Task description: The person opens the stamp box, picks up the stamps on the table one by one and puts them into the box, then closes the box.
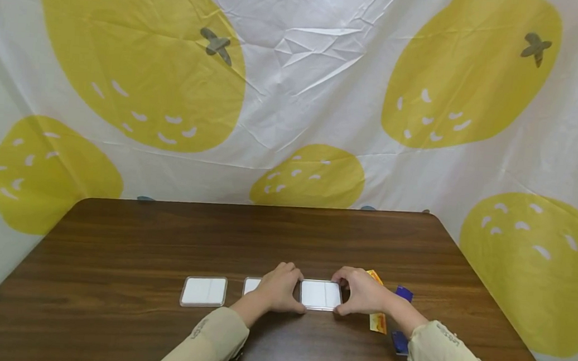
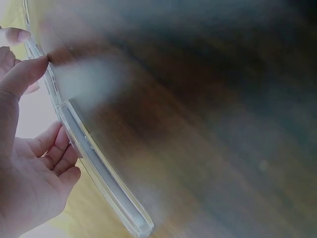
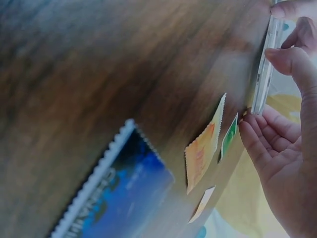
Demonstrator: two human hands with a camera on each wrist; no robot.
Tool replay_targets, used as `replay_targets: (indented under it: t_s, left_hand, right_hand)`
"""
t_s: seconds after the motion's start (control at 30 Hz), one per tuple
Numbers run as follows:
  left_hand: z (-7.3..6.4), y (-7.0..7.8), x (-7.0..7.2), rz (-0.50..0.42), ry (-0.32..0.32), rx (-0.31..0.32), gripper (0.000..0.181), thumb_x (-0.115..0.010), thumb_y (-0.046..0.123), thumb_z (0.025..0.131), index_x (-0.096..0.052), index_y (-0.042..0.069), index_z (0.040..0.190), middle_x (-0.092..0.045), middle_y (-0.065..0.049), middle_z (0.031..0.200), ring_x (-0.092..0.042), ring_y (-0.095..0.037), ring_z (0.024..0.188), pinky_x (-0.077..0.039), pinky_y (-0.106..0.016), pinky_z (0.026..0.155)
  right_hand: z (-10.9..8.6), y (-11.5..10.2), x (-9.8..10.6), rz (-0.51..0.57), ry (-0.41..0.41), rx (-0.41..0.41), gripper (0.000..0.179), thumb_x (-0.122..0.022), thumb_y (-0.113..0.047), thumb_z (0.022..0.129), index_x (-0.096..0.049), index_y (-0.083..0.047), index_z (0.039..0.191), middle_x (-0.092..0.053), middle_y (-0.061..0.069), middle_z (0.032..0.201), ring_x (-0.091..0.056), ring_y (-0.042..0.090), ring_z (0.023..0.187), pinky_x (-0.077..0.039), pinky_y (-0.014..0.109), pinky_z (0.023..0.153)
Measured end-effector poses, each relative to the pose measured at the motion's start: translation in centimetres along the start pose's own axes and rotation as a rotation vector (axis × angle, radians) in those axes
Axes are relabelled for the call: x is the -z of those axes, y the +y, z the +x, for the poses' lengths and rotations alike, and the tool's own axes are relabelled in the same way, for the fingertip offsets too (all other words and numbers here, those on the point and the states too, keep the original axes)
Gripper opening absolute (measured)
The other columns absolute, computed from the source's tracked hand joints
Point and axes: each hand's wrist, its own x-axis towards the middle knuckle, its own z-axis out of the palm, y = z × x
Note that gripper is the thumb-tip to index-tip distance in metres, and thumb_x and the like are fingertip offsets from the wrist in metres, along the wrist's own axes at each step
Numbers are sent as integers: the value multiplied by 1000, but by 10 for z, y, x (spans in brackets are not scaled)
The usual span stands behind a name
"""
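A flat clear plastic case [image 1: 320, 295] with a white insert lies between both hands. My left hand [image 1: 280, 288] holds its left side, thumb at the near corner and fingers at the far one. On the opposite side, my right hand [image 1: 363, 292] grips the right corners between thumb and fingers. The right wrist view shows the case [image 3: 265, 74] edge-on, close to the table. A second such case [image 1: 251, 285] is partly hidden behind the left hand; in the left wrist view this nearer case [image 2: 106, 173] stretches past the fingers.
Farther left lies a third case [image 1: 203, 292]. Beside the right forearm are stamps with toothed edges: an orange one [image 1: 378, 323], a blue one [image 1: 404, 293] and another blue one [image 1: 399, 342]. A green stamp [image 3: 229, 137] shows in the right wrist view. A lemon-print cloth [image 1: 309, 176] hangs behind the table.
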Motion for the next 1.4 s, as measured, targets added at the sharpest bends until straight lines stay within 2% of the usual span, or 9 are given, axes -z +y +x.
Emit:
replay_targets:
  t_s: [0.2, 0.43, 0.7, 1.03, 1.27, 1.4]
  left_hand:
    - [-1, 0, 1, 1, 1, -1, 56, -79, 42, 57, -61, 10, 99, -53, 1, 92, -49, -17, 94, -46, -27, 74]
    - [-1, -1, 1, -6, 4, -1, 56, -79, 42, 57, -61, 9, 99, -53, 1, 92, -49, -17, 94, -46, -28, 73]
    - [-1, -1, 1, -4, 10, 0, 56, -78, 43, 57, -60, 10, 99, -52, 2, 92, -49, -17, 94, -46, -27, 73]
    - [0, -1, 1, -5, 17, 3, 57, -79, 44, 58, -60, 9, 98, -53, 1, 92, -49, -18, 93, -45, -27, 76]
    - [-1, -1, 1, -17, 17, 5, 56, -79, 44, 58, -61, 9, 98, -54, 1, 92, -49, -18, 93, -45, -28, 75]
    - [-2, -1, 1, -13, 17, -1, 56, -79, 44, 59, -61, 9, 98, -53, 1, 91, -49, -17, 93, -45, -27, 75]
  right_hand:
    - [0, -3, 1, -65, -4, 23, 46, -78, -25, 58, -60, -2, 94, -58, -2, 85, -52, 11, 76, -45, 23, 66]
    - [2, -10, 3, -128, -30, -6, 49, -78, -28, 59, -60, -2, 96, -58, -2, 85, -53, 10, 76, -45, 23, 67]
    - [4, -9, 5, -139, -32, 1, 49, -78, -28, 58, -60, -1, 96, -59, -1, 85, -53, 11, 76, -45, 23, 66]
    - [4, -7, 9, -137, 6, 37, 45, -78, -27, 60, -62, -6, 96, -60, -1, 94, -53, 13, 87, -47, 31, 76]
    - [1, -5, 15, -101, 6, 16, 46, -77, -26, 62, -62, -6, 100, -60, -2, 96, -53, 11, 85, -46, 27, 71]
    - [1, -1, 19, -81, 24, 18, 44, -77, -24, 63, -62, -5, 100, -61, 0, 97, -55, 13, 87, -46, 30, 73]
